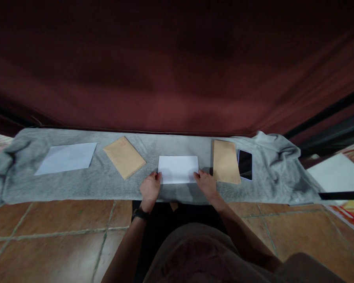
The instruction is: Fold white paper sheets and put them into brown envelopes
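Note:
A white sheet of paper (178,169) lies in front of me on the grey cloth, its long side running left to right. My left hand (150,186) pinches its left edge between thumb and fingers; a dark watch is on that wrist. At the right edge, my right hand (205,182) grips the paper the same way. A brown envelope (125,157) lies slanted to the left of the sheet. Close to my right hand rest more brown envelopes (225,162), seemingly stacked.
Further left lies another white paper (67,158). A phone (245,165) sits right of the envelopes. The grey cloth (183,143) is bunched at both ends. A dark red curtain (165,98) hangs behind. Tiled floor (61,251) shows below.

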`<action>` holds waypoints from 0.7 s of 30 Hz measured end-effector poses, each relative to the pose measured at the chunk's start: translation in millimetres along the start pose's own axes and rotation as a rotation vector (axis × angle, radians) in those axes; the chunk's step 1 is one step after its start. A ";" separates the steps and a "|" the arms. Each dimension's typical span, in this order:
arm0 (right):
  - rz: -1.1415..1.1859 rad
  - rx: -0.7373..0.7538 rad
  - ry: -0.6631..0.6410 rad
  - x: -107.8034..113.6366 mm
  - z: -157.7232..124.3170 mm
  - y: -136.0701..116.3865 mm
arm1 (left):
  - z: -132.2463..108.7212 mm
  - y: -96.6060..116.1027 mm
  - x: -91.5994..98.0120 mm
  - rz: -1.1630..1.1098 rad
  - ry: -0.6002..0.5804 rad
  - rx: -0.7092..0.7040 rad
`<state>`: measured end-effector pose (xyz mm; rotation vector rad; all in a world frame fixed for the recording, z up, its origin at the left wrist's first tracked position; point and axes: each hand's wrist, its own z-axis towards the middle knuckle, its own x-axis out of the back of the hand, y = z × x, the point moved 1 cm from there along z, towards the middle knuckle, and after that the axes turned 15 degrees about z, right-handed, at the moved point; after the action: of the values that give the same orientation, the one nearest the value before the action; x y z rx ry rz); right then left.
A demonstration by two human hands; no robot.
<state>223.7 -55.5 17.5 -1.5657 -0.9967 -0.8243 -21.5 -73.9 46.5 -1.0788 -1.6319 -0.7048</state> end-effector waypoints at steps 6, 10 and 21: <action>0.045 0.096 0.185 -5.1 -3.1 6.0 | 0.3 0.6 -3.2 0.022 0.022 0.000; 0.061 0.344 0.306 -6.5 1.6 8.9 | -0.6 1.1 -2.3 0.035 0.024 -0.017; 0.086 0.631 0.051 -22.4 11.8 13.0 | -2.6 4.7 -3.5 0.071 0.061 -0.034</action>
<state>226.4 -49.3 -10.2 -1.0299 -1.0173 -0.4234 -15.8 -75.2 43.8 -1.1230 -1.5273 -0.7145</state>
